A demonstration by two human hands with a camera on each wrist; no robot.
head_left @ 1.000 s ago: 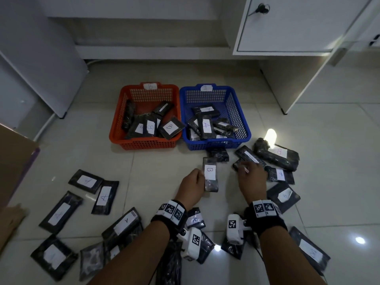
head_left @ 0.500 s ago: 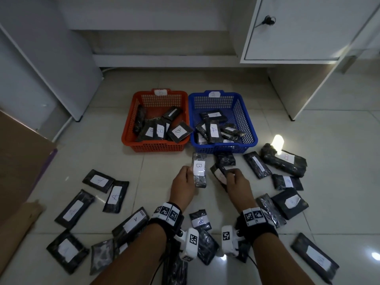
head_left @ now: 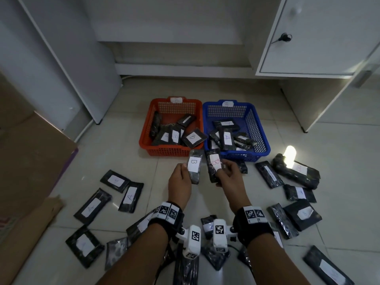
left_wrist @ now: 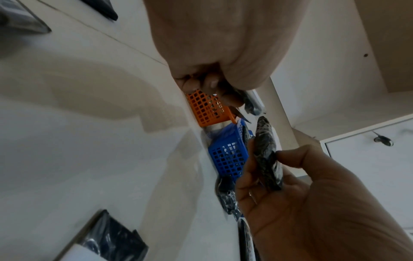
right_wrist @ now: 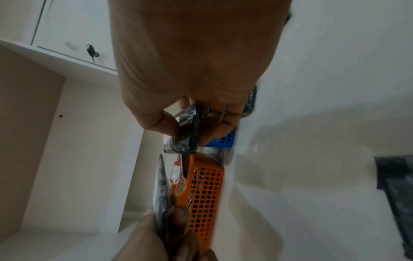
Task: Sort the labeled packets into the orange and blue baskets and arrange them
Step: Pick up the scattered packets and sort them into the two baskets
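Tiled floor [head_left: 308,140] strewn with black packets, our left hand [head_left: 179,183] pinching a "B" packet [head_left: 194,167], right hand [head_left: 231,177] gripping another "B" packet [head_left: 213,167], before orange basket [head_left: 164,151] and blue basket [head_left: 257,128]

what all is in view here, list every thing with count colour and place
orange plastic basket: one, orange, on the floor left of the blue one, holds several black packets, those readable marked B
blue plastic basket: one, blue, touching the orange one's right side, holds several black packets, one marked A
loose black plastic packets with white labels: many, black, scattered on the tiled floor left, right and near the arms
white cabinet: one, white, upper right, door closed
brown cardboard: brown, far left on the floor
left-hand B packet: one, black, label in dark ink
right-hand B packet: one, black, label in red ink
left hand: grips its packet
right hand: grips its packet
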